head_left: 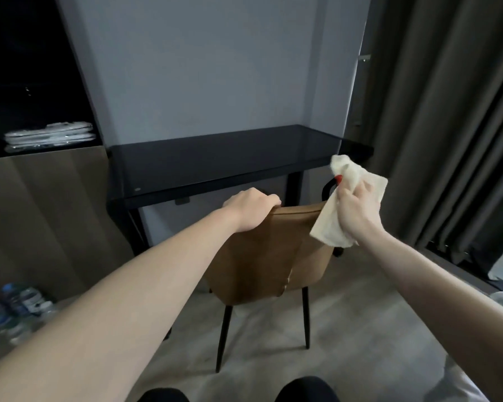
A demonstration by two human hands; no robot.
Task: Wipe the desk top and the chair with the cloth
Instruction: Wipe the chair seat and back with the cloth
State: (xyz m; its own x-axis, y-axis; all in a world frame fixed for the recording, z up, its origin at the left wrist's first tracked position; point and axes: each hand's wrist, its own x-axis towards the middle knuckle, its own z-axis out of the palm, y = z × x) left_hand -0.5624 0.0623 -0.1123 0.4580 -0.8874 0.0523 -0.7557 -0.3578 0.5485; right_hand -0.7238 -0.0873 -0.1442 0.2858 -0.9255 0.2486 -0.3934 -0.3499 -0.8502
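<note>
— Anything to read here?
— Nothing legible. The water bottles (10, 307) on the floor, well left of the chair (269, 256), carry blue labels, but the print is blurred.
— And the wrapped packs (50, 136) on the shelf, up and left of the chair?
— No writing can be made out.

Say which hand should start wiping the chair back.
Right. The right hand already grips the cloth beside the chair, while the left hand holds its top edge, probably steadying it.
</note>
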